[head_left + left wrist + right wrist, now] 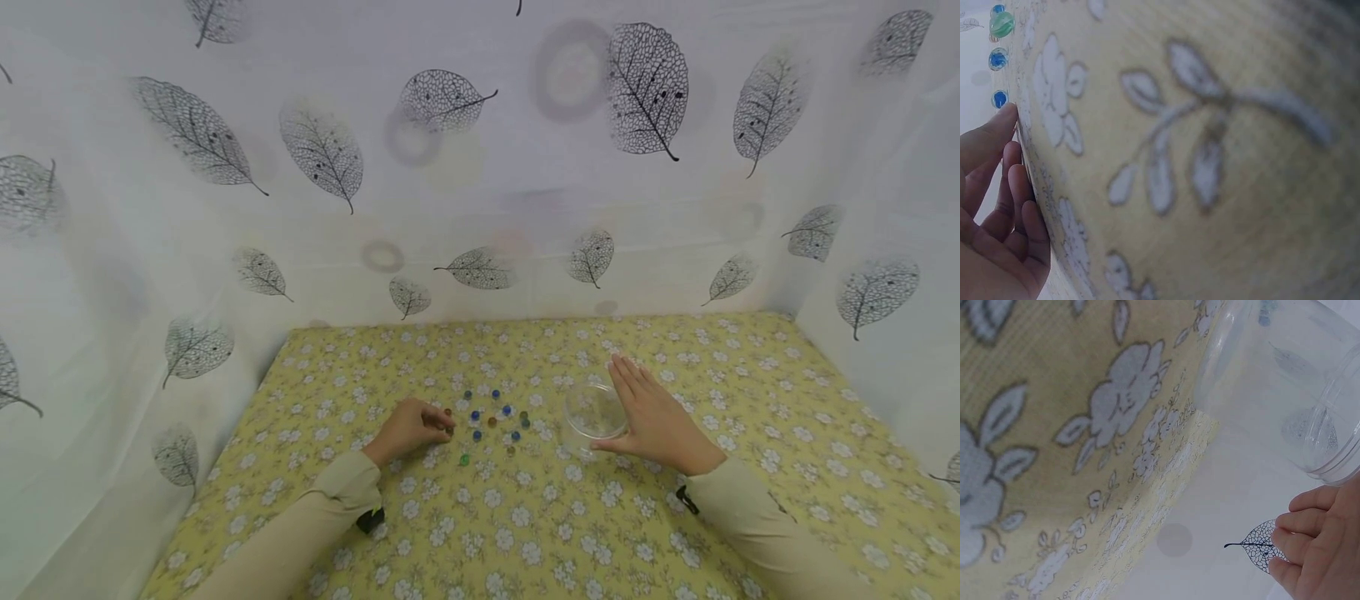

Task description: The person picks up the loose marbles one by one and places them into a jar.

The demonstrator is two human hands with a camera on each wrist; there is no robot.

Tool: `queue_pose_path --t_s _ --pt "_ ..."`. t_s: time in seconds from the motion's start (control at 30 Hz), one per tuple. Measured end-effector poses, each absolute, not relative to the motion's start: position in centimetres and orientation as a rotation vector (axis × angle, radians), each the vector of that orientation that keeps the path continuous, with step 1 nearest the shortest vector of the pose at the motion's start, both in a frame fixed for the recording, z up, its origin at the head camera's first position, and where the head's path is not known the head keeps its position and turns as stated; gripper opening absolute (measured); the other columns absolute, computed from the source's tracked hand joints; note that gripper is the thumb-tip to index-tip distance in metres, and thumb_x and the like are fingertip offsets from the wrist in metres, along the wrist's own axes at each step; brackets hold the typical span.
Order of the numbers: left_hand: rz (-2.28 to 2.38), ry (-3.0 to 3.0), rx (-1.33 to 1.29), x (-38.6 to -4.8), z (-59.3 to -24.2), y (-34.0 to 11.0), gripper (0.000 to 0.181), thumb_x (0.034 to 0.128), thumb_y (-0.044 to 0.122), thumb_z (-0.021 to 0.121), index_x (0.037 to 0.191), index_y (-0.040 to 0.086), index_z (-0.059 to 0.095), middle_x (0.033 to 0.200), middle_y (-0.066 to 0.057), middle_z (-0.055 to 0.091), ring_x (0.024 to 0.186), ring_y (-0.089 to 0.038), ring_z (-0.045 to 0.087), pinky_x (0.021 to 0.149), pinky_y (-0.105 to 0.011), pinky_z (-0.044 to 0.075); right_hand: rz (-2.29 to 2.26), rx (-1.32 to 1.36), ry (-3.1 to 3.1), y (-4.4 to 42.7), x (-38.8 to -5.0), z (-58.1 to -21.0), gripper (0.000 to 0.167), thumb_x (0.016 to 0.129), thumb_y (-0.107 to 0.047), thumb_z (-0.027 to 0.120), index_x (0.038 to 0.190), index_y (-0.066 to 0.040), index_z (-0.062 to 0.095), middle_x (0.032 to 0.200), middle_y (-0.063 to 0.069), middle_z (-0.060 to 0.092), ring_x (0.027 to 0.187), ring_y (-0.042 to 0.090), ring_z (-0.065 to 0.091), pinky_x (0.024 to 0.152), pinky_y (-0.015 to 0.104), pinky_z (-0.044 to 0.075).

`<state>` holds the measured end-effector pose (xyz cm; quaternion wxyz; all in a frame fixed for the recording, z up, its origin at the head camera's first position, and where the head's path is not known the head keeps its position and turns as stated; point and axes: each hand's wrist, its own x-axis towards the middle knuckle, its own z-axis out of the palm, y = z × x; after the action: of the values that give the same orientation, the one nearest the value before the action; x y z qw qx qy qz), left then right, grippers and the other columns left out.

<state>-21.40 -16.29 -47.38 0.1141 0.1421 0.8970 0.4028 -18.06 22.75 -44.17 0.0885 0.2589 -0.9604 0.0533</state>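
Note:
My left hand [411, 429] is on the cloth at the left of a scatter of marbles. Its thumb and index fingertip pinch a brown marble [450, 431], mostly covered by the fingers; the left wrist view hides it. Another brown marble [447, 412] lies by the index finger. A green marble [464, 460] and a blue marble [477, 436] are close to these fingertips. On the right, a clear round jar [581, 433] stands with its mouth up. My right hand [660, 421] rests against its right side, fingers straight, thumb at the near side.
Several more marbles, among them a blue marble [507, 411] and an amber marble [492, 422], lie between the hands. Yellow flowered cloth [517, 533] covers the table. A white leaf-printed curtain [517, 192] closes off the back and sides.

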Motion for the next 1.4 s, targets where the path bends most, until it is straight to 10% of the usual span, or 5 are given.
queue_pose_path --t_s 1.4 --pt "1.282 2.721 0.405 -20.8 -43.7 -16.2 0.015 0.0794 0.017 0.075 0.093 0.012 0.075 0.090 -0.004 0.069 0.070 -0.011 0.057 0.057 -0.026 0.048 0.179 0.769 -2.842 22.7 -18.1 -44.3 0.118 0.070 -0.069 0.065 0.147 0.007 0.018 0.154 0.026 0.017 0.140 0.043 0.024 0.113 0.053 0.022"
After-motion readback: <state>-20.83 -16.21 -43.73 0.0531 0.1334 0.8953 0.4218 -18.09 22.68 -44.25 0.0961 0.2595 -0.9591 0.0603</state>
